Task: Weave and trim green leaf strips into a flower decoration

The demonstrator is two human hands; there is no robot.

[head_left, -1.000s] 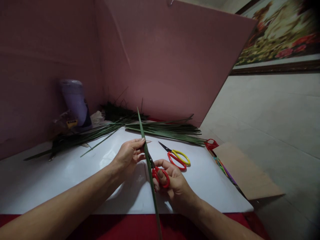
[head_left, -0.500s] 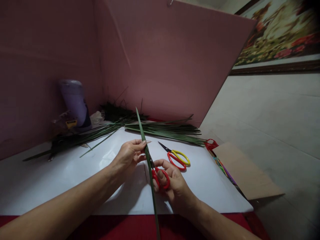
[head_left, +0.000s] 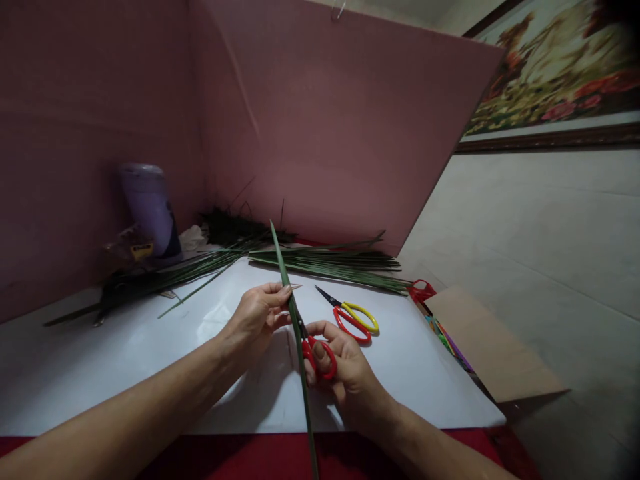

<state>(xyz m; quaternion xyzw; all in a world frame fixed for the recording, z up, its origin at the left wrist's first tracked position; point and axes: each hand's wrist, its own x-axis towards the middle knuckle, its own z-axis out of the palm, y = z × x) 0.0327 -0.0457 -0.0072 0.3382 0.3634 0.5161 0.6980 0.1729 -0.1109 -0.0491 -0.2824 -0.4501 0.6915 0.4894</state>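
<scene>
My left hand (head_left: 265, 310) pinches a long green leaf (head_left: 305, 393) near its upper part. The leaf runs from a pointed tip down past the table's front edge. In my right hand (head_left: 345, 363) is a pair of red-handled scissors (head_left: 329, 360), with fingers through the loops. Their blades lie along the leaf just below my left fingers, partly hidden behind it. To the right, a second pair of scissors (head_left: 353, 320) with one red and one yellow handle rests on the white board (head_left: 400, 380).
A bundle of green leaf strips (head_left: 330, 265) lies at the back of the board, with more leaves (head_left: 165, 277) at the left. A purple container (head_left: 150, 207) stands by the pink panel (head_left: 325, 120). At the right is a cardboard flap (head_left: 493, 343).
Both hands, the leaf and the scissors keep nearly the same pose. The whole view has shifted slightly; nothing has been picked up or let go.
</scene>
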